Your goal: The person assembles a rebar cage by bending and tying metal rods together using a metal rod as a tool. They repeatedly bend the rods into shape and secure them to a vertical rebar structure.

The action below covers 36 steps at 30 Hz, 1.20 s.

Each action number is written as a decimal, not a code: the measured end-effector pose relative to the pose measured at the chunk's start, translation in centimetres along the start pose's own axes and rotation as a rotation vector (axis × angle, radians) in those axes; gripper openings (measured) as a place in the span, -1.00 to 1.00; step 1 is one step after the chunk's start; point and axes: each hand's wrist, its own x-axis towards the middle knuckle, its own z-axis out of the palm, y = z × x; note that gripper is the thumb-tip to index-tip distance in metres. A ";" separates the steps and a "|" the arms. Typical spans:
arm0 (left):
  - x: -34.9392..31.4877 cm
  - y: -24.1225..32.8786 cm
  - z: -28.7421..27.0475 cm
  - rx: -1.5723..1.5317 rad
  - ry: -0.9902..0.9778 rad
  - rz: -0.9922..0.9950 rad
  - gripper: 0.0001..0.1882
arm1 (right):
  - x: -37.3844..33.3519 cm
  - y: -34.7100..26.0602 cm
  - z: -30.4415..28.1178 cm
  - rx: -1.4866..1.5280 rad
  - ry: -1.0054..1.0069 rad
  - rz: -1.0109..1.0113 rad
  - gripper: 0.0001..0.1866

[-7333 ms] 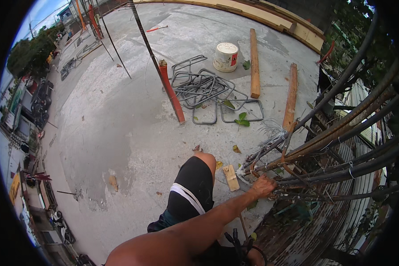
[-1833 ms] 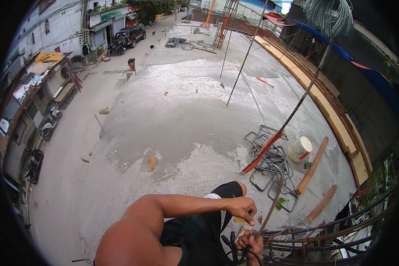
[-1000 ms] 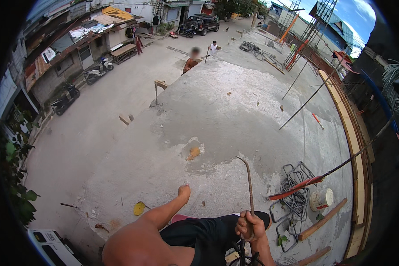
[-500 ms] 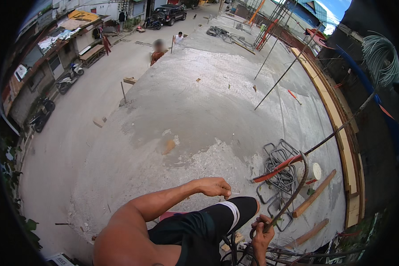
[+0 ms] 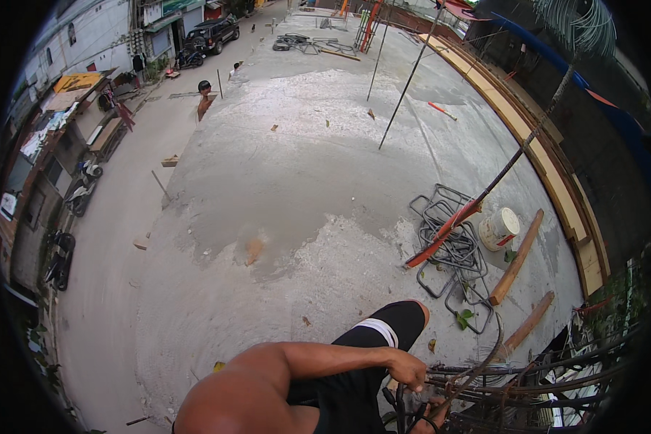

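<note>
I look down past my knee in black shorts (image 5: 383, 340) at a bundle of horizontal rebar (image 5: 550, 369) at the lower right. My left hand (image 5: 409, 369) reaches across from the lower left, its fingers closed over the near ends of the bars. Just below it, my right hand (image 5: 434, 416) sits at the picture's bottom edge, partly hidden, gripping a thin bent steel rod (image 5: 493, 347) that curves up and over the bundle.
A pile of bent rebar stirrups (image 5: 448, 231) lies on the concrete slab (image 5: 289, 181), with a red-orange bar (image 5: 441, 237) across it, a white bucket (image 5: 499, 228) and two wooden posts (image 5: 517, 257) beside it. Upright rebars (image 5: 411, 76) stand farther off. A person (image 5: 204, 100) and parked vehicles are in the street.
My left hand has dropped from mid-air onto the bar ends. The bent rod in my right hand has swung down toward the bundle. My view shifted right.
</note>
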 end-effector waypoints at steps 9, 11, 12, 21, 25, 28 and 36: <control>4.2 -1.5 2.5 0.136 0.055 0.058 -0.58 | -3.7 1.8 0.4 0.424 -0.096 0.078 -0.68; 4.9 -2.4 2.9 0.131 0.018 0.053 -0.57 | -4.2 3.2 0.8 0.570 -0.109 0.093 -0.67; 5.4 -2.9 3.1 0.086 0.033 0.044 -0.58 | -4.4 3.8 1.2 0.650 -0.114 0.094 -0.67; 7.9 -4.8 6.4 -0.245 0.054 0.034 -0.64 | -5.7 5.3 1.1 0.747 0.000 -0.177 -0.80; 8.0 -4.6 4.7 -0.178 0.064 0.078 -0.56 | -5.2 3.9 0.5 0.688 0.023 -0.229 -0.82; 7.5 -4.7 6.2 -0.308 0.022 -0.105 -0.59 | -4.4 2.9 0.1 0.600 0.071 -0.301 -0.73; 7.9 -4.9 4.8 -0.160 0.015 -0.313 -0.70 | -11.4 7.5 -2.4 0.104 0.431 -0.070 -0.63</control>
